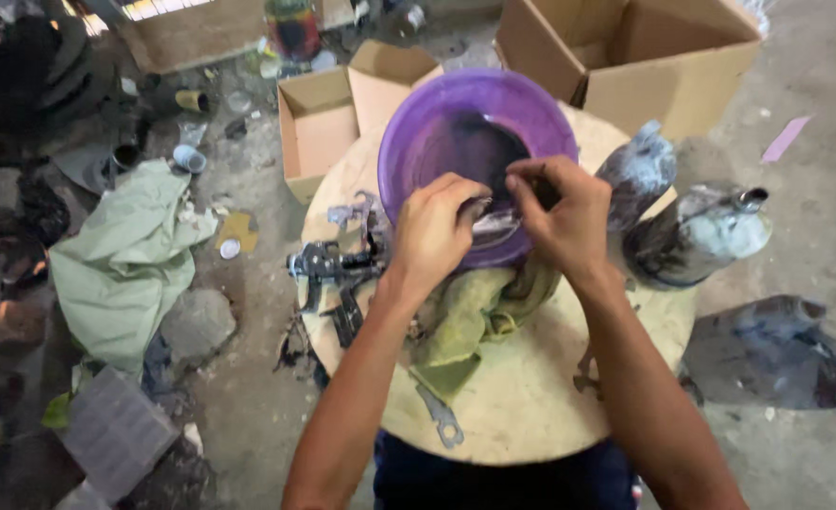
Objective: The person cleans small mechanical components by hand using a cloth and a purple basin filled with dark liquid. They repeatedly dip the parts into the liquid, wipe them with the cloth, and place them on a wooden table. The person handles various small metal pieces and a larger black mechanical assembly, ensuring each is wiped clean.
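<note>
Over purple basin (456,123) (dark inside), both hands pinching a small silvery part (495,223), left hand (434,236), right hand (563,215)

The bowl (437,132) is translucent purple, darkened almost black at its centre. Under it, at six o'clock, the rag (470,316) is a dull olive-yellow. The round tabletop (522,397) is pale tan, with grey stains. At nine o'clock on it, the spray gun (328,264) is black with silvery patches. At three o'clock, the canister (706,236) is whitish-grey, smeared dark. Off the table at nine o'clock, a cloth (125,264) is pale green. The cardboard boxes (319,123) at twelve o'clock are plain brown.
</note>
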